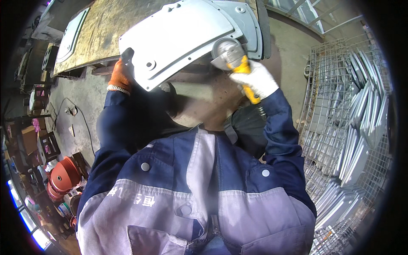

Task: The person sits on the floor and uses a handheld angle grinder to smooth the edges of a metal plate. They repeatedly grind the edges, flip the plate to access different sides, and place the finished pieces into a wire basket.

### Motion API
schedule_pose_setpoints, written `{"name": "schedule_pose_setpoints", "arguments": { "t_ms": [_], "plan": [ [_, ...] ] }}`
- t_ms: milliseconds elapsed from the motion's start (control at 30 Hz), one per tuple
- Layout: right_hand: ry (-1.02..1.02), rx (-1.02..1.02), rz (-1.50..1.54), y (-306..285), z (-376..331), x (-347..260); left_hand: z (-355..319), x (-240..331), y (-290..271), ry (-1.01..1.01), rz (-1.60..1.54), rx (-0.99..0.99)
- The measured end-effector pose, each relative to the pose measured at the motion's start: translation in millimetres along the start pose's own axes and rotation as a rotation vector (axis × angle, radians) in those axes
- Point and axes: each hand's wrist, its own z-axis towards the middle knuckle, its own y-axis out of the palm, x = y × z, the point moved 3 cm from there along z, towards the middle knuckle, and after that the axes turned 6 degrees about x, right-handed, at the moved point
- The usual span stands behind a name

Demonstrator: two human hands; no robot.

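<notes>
Panel point(178, 40), pale, upper centre of frame; left hand point(120, 77), fingers gripping its edge; right hand point(258, 80), fingers wrapped round yellow disc tool point(241, 65). Surfacing appears unfinished; glare obscures what remains.

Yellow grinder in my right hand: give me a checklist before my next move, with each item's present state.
1. Right hand around the yellow grinder: ok.
2. Left hand at the left end of the white panel, away from the grinder: ok.
3. Both hands gloved: ok.
4. Panel wholly on the wooden tabletop: not ok, its near edge overhangs.
5. Grinder running or stopped: cannot tell.
</notes>
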Motion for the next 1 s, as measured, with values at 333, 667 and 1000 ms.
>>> {"name": "schedule_pose_setpoints", "arguments": {
  "t_ms": [333,667,1000],
  "plan": [
    [0.028,0.329,0.205,-75,6,8,-21,6,13,-0.046,0.033,-0.01],
    [0.156,0.028,0.366,14,-101,-8,-8,8,-20,0.241,0.166,-0.243],
    [0.042,-0.269,-0.343,132,-56,-21,-41,9,0,0.033,-0.016,-0.245]
  ]
}}
